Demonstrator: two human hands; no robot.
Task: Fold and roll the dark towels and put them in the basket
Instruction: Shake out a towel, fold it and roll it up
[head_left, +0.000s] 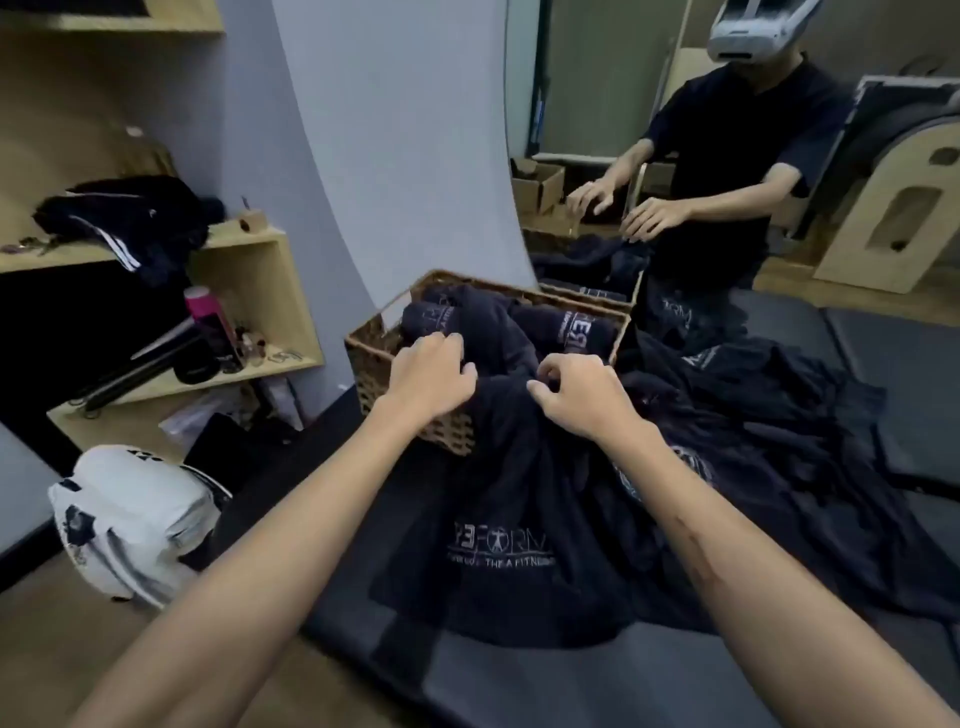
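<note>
The towel (498, 530) is pinched at its far edge by the left hand (431, 374) and right hand (582, 395); draped over the basket (374, 353) rim, it could snag and tip it.

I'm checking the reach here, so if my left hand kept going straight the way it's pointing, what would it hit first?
Most likely the rolled towels inside the wicker basket. The left hand points forward over the near rim; depth is hard to judge.
</note>
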